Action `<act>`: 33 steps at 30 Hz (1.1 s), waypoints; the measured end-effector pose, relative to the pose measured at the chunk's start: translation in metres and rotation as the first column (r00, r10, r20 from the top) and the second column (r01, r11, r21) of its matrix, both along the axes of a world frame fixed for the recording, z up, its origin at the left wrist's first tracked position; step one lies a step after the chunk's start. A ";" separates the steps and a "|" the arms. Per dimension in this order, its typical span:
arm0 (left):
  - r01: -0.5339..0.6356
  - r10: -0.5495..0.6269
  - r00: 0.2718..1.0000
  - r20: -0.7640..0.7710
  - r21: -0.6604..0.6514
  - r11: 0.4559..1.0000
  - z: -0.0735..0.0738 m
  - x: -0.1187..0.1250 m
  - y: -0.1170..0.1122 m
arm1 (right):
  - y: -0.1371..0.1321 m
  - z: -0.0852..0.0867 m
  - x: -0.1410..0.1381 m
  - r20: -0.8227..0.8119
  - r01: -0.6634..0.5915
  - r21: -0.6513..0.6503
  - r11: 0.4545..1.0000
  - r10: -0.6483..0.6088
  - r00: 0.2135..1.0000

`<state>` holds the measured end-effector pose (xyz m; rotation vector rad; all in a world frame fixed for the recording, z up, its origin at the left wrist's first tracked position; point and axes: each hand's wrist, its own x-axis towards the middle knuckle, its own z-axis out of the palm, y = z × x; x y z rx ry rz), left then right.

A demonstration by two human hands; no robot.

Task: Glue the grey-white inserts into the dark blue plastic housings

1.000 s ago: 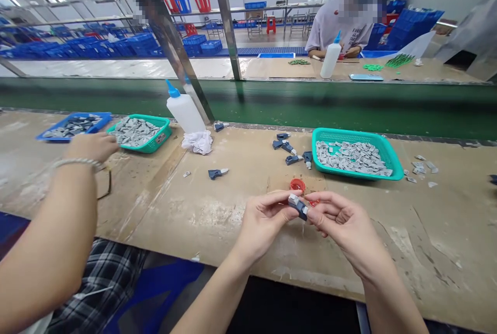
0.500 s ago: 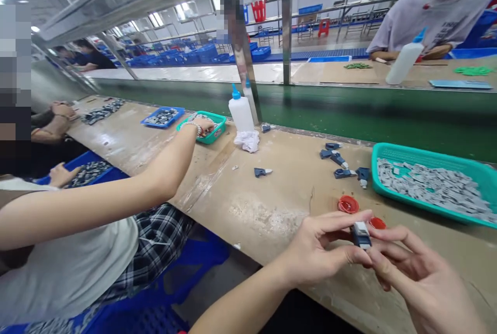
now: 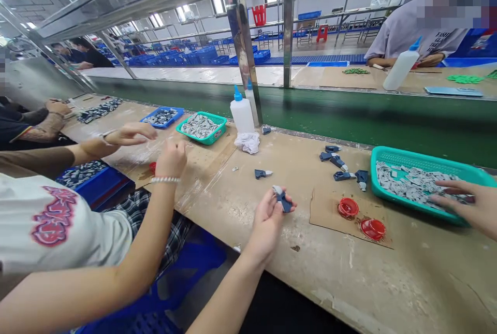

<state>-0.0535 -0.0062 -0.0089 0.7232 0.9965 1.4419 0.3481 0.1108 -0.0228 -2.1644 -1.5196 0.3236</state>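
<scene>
My left hand (image 3: 269,217) is closed around a small dark-blue plastic part (image 3: 285,202) with a light-grey tip, held above the cardboard-covered bench. At the right edge, my right hand (image 3: 471,204) reaches over the near rim of a teal basket (image 3: 427,155). Its fingers are apart and close to the small light-grey pieces (image 3: 411,181) inside; nothing shows between them. Between my hands, two red cups (image 3: 348,208) sit on a piece of cardboard. Several dark-blue parts (image 3: 344,175) with grey tips lie to the left of the basket.
A white squeeze bottle (image 3: 242,114) stands beside a metal post, with a crumpled white cloth (image 3: 247,142) at its base. A co-worker's arm (image 3: 151,230) extends over the bench at left, near a smaller green basket (image 3: 212,138). Behind the bench runs a green belt (image 3: 318,111).
My hands have parted: the left moved left with the plastic part, the right moved to the teal basket. The co-worker's hand has left the smaller green basket.
</scene>
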 end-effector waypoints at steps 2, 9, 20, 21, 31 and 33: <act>-0.012 0.012 1.000 0.005 -0.002 1.000 0.001 -0.006 0.000 | 0.018 -0.004 0.008 0.024 -0.070 -0.230 0.971 0.078 0.997; 0.034 -0.034 0.998 -0.060 0.001 0.999 0.005 -0.021 0.011 | 0.035 -0.027 0.006 0.138 -0.168 -0.307 0.937 0.218 0.966; 0.302 0.040 -0.066 -0.997 0.019 0.953 0.021 -0.038 0.120 | -0.024 0.023 -0.031 0.083 0.010 0.070 0.997 -0.016 0.996; 0.293 0.030 -0.108 -0.994 -0.003 0.956 0.021 -0.038 0.132 | -0.031 0.029 -0.033 0.024 0.032 0.104 0.994 -0.035 0.999; 0.518 0.048 -0.174 -0.984 -0.050 0.854 0.004 0.050 0.205 | -0.099 0.023 -0.064 -0.679 0.085 0.133 0.987 0.028 0.734; 0.546 0.028 -0.129 -0.991 -0.048 0.836 -0.004 0.067 0.214 | -0.107 0.019 -0.070 -0.718 0.057 0.139 0.989 0.061 0.693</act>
